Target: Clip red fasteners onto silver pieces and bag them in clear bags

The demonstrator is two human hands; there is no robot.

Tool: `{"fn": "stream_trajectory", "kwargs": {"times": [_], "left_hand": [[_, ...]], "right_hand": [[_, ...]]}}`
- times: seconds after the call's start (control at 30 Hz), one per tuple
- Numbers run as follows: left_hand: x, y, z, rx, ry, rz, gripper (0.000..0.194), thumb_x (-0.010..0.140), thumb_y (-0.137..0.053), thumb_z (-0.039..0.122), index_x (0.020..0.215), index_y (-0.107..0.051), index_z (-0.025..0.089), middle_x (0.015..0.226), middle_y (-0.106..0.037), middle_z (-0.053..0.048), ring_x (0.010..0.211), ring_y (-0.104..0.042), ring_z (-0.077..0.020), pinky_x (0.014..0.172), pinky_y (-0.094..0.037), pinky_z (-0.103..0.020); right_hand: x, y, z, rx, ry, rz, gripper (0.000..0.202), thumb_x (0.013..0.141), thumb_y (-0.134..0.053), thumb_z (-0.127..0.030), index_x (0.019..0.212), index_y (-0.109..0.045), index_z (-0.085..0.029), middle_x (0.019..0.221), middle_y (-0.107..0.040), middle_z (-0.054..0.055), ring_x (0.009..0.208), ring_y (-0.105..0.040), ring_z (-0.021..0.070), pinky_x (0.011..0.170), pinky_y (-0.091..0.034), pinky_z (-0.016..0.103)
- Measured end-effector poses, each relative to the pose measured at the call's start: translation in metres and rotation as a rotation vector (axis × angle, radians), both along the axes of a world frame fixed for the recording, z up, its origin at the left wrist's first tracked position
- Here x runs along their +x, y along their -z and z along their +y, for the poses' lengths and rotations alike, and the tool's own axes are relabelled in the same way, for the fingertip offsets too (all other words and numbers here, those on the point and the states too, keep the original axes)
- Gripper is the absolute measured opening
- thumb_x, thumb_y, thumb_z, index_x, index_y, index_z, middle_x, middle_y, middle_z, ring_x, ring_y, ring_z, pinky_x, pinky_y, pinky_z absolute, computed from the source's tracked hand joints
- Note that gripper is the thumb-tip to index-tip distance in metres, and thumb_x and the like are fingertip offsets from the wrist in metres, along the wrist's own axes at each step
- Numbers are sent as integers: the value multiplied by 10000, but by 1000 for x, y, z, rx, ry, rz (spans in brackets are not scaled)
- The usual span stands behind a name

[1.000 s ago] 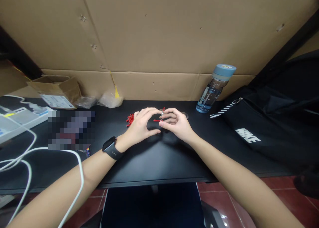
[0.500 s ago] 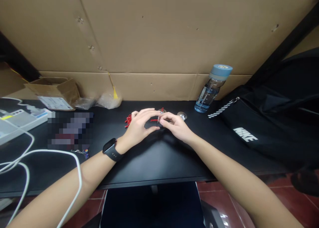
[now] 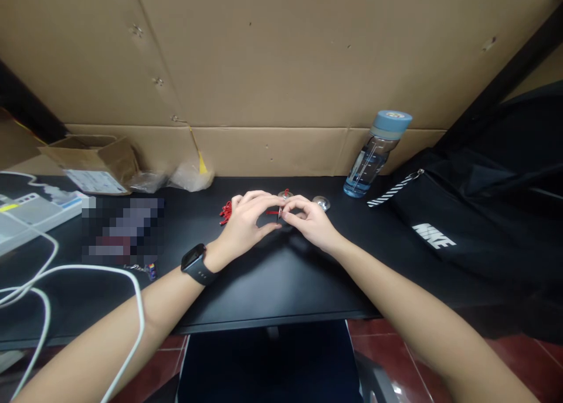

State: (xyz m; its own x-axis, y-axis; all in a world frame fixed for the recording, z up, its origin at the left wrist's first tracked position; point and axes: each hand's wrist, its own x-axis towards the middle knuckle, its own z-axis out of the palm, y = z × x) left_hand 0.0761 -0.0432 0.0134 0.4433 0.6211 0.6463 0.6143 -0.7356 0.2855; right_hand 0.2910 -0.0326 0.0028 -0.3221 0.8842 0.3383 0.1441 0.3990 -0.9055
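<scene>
Cord and disc between two hands, work part done

One disc [image 3: 280,215] is in hand, seen nearly edge-on between the fingertips, with a red cord [image 3: 271,212] running out from it toward the left palm. Whether the cord passes through the disc or merely touches it is too small to tell, so this piece looks mid-way rather than finished. Just beyond the fingers, on the desk [image 3: 272,285], lies a corded dome [image 3: 285,196] with red showing on top; it reads as one already dealt with. A plain dome [image 3: 321,203] lies to its right, near the right fingers but apart from them, and no cord shows on it, which suggests that it is untouched. The loose cords [image 3: 226,213] lie heaped just beside the outer edge of the left hand [image 3: 250,218], apparently unused; their number cannot be made out.

Both forearms reach in from the near edge and slant toward each other, the wrists raised a little above the desk. The left hand arches, fingers on top and thumb below, pinching the disc by its rim. The right hand [image 3: 311,222] meets it from the other side, fingers curled and thumb tip brought up to the disc; I cannot tell whether it grips disc or cord, or just steadies them.
</scene>
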Motion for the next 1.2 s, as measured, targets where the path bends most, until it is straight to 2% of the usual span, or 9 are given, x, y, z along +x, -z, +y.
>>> {"fn": "stream_trajectory", "kwargs": {"times": [0.23,0.43,0.6,0.73,0.83,1.0,1.2], "left_hand": [[1,0,-1,-62,-17,27,431,882,-814,366,1279,-671,282,1303,-730,-68,1250,-591,-293,1003,-375,-441],[-1,-5,0,-170,-73,2,442,833,-831,440,1210,-669,274,1275,-723,-60,1238,-578,-310,1025,-389,-461],[-2,0,-1,-227,76,69,469,868,-763,384,1291,-602,265,1319,-677,-77,1275,-541,-304,1050,-410,-467],[-1,0,-3,-229,148,88,467,883,-731,340,1324,-596,264,1422,-615,-100,1331,-511,-306,1097,-399,-496],[-1,-1,-4,-227,176,160,400,919,-694,333,1315,-651,308,1511,-570,-82,1410,-445,-324,1134,-362,-537],[-3,6,-2,-256,185,316,546,954,-664,369,1491,-567,365,1590,-515,-81,1483,-350,-373,1112,-348,-596],[-5,11,1,-263,151,380,502,1026,-553,383,1524,-537,323,1575,-538,-100,1484,-360,-368,1091,-366,-582]], "right_hand": [[2,0,3,-22,49,1,132,804,-732,-316,761,-697,-196,1123,-636,81,995,-657,220,717,-528,320],[9,-9,4,-5,155,-28,125,770,-703,-297,715,-677,-188,1084,-651,67,852,-622,176,643,-458,291],[9,-11,1,45,144,-97,92,795,-682,-257,739,-676,-184,1132,-636,62,702,-567,117,636,-463,299],[12,-14,-1,232,165,-220,58,819,-678,-217,761,-682,-208,1104,-649,72,934,-636,206,778,-515,348],[17,-16,2,361,184,-335,55,835,-687,-204,785,-679,-224,1093,-651,77,1069,-618,252,911,-506,408],[22,-13,7,397,163,-413,76,844,-684,-185,782,-668,-226,1116,-651,69,1068,-616,244,973,-487,424],[20,-6,10,387,149,-476,66,859,-683,-203,795,-676,-216,1085,-663,69,1033,-616,237,961,-483,413]]}}
